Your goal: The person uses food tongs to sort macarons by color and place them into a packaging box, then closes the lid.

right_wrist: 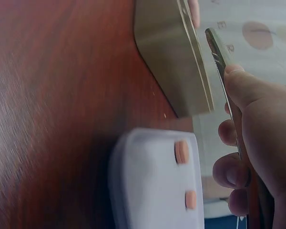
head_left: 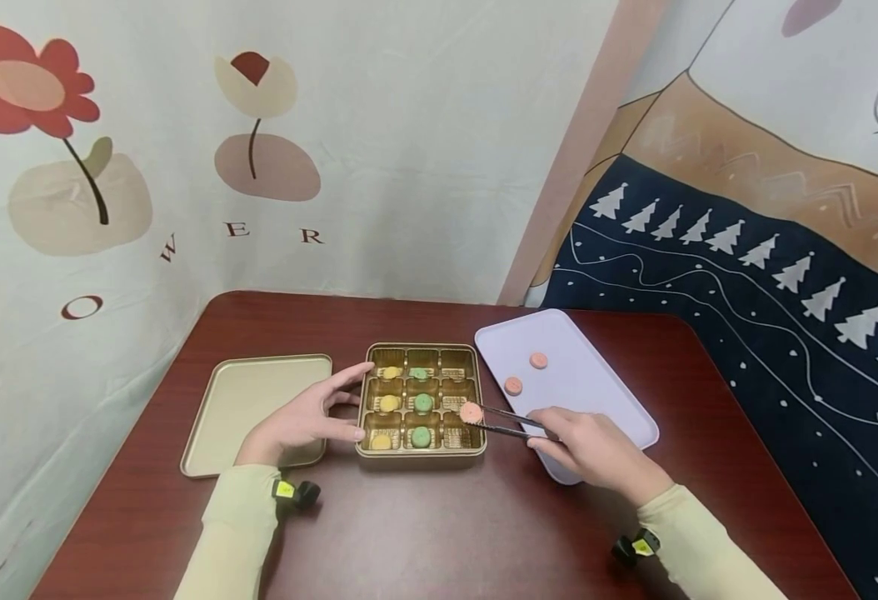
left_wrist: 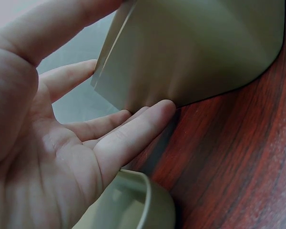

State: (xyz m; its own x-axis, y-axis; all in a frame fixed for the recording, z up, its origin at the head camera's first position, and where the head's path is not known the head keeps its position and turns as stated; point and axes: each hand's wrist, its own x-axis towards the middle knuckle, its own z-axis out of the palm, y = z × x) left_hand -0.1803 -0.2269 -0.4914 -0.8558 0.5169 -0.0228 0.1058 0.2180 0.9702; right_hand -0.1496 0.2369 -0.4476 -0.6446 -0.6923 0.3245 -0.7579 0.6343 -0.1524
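A gold box [head_left: 421,457] with three columns of compartments stands mid-table. Yellow macarons [head_left: 389,403] sit in its left column and green macarons [head_left: 423,403] in its middle one. My left hand [head_left: 300,421] rests against the box's left side, thumb near the front and fingers farther back, fairly straight. Dark metal tongs [head_left: 510,422] are gripped in my right hand [head_left: 596,446]. Their tips pinch a pink macaron [head_left: 471,412] over the right column, near its front divider. In the right wrist view, thumb and fingers press the tongs [right_wrist: 236,119]; the held macaron does not show there.
To the right, a pale lilac tray [head_left: 596,379] bears two more pink macarons, one a pink macaron [head_left: 539,360] farther back. A shallow gold tray or lid [head_left: 251,400] lies left, partly under my left arm. Printed curtains hang behind the reddish-brown table [head_left: 409,533].
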